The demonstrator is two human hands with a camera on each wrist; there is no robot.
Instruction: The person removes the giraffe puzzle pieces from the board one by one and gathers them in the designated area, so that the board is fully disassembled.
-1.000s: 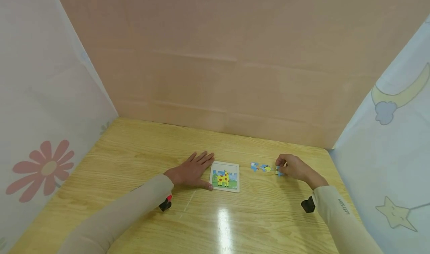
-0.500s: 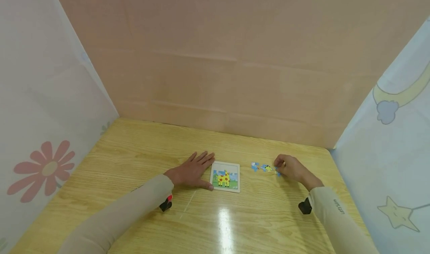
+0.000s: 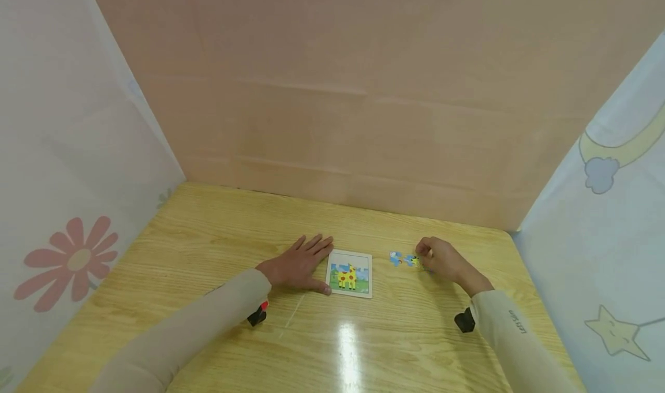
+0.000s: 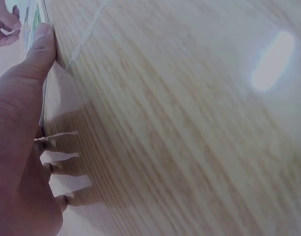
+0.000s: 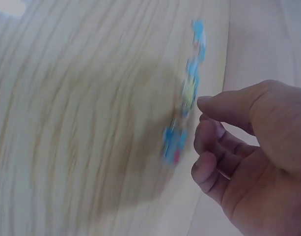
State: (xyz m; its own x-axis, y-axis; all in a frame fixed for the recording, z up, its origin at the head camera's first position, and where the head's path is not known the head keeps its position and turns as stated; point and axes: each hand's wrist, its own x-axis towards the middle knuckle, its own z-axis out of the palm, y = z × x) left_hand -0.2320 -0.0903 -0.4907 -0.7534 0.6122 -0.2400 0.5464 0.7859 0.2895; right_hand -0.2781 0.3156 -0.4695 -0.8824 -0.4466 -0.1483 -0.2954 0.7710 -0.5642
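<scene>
Right grip (image 3: pixel 444 258), loosely curled and seemingly holding nothing, hovered by the pieces (image 3: pixel 395 258) on the bench (image 3: pixel 218 231), while the left grip (image 3: pixel 296 266), spread flat, touched the puzzle (image 3: pixel 346 279), likely steadying it.

Puzzle board (image 3: pixel 358 258) on table (image 3: pixel 234 237), pieces (image 3: pixel 395 257) right

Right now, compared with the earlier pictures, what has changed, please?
The right hand has moved slightly left, its fingers shifting from the rightmost loose piece toward the middle loose piece. I see no piece held or taken. The left hand stays spread at the left edge of the puzzle board, which has not visibly moved.
</scene>
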